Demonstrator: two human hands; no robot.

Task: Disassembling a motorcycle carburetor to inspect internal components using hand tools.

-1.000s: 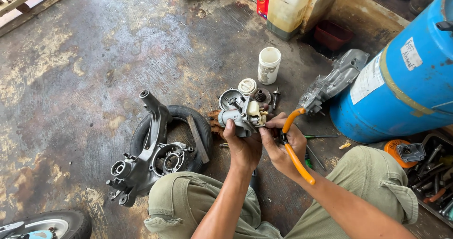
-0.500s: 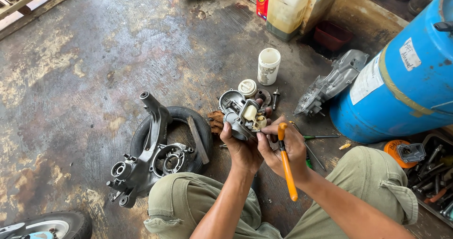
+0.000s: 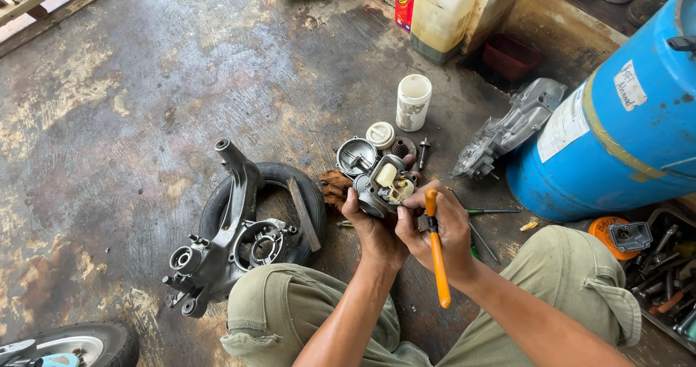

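Observation:
A small metal carburettor body [image 3: 383, 184] with a pale float on top sits in my left hand [image 3: 370, 226], which grips it from below. My right hand [image 3: 442, 233] holds orange-handled pliers [image 3: 436, 251], handles pointing back toward me, while its fingertips touch the carburettor's right side. Both hands hover over the floor between my knees. Just beyond them lie a round metal bowl [image 3: 356, 155], a white cap [image 3: 380, 134] and a few small dark parts [image 3: 410, 147].
A grey engine casing [image 3: 225, 247] rests on a small tyre [image 3: 301, 193] at the left. A white cup [image 3: 413, 102], a grey cover [image 3: 507, 129], a blue drum [image 3: 623, 121], a jerrycan [image 3: 441, 8] and a tool tray [image 3: 663, 265] stand around. Screwdrivers [image 3: 493, 211] lie by my right knee.
The pliers have swung from open and angled to the right to closed, with handles pointing toward me. My right fingers have moved onto the carburettor. The left hand stays put.

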